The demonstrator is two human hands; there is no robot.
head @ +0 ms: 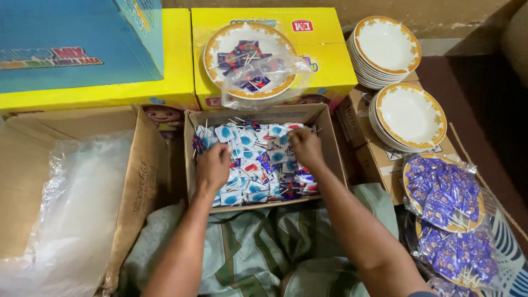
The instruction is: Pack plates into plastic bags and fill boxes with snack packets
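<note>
Two hands, the left hand [212, 166] and right hand [306, 146], curl fingers-down into the wrapped lollipops [258, 165] filling the open cardboard box [335, 148], though what they pinch is hidden, with the bagged plate [250, 59] just behind.

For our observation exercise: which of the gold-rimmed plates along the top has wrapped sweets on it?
The plate on the yellow box, half inside a clear bag. The two stacks to its right are bare white.
</note>
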